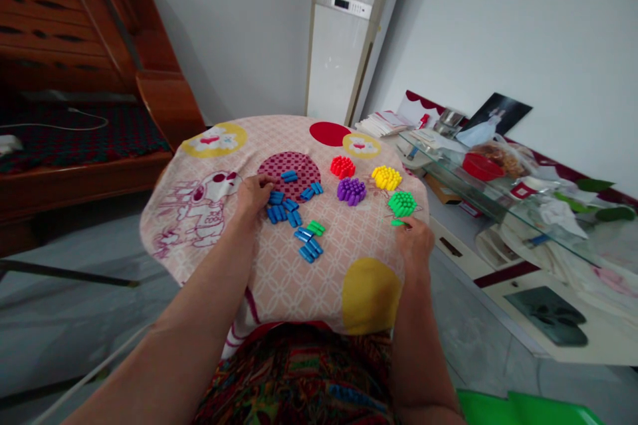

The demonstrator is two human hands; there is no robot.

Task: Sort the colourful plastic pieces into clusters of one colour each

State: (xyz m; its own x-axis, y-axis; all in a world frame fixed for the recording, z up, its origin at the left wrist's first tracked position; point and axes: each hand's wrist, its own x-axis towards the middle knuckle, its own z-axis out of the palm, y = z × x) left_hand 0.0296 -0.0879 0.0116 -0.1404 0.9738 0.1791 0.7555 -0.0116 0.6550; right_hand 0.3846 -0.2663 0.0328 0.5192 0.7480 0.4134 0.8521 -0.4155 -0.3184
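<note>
My R hand (pixel 417 237) pinches a green peg (pixel 397 222), just my side of the green bunch (pixel 402 203). L hand (pixel 254 194) is at the blue pegs (pixel 277 214), well left of that bunch; can't tell if gripping. Risk: R hand drifting fwd could topple the bunch.

Readable text: none certain, taking the frame's centre as the dial's hub. At 9 o'clock, the printed animal figure (pixel 204 209) on the desk's cloth (pixel 279 279) carries small capital-like lettering (pixel 215 216) across its body, rounded shapes resembling O's, the wording too blurred to transcribe. Marks on the control panel (pixel 343 4) of the tall white appliance (pixel 331 56) at 12 o'clock, and any print on the stacked papers (pixel 383 123) near 2 o'clock, are likewise too small to resolve.
</note>
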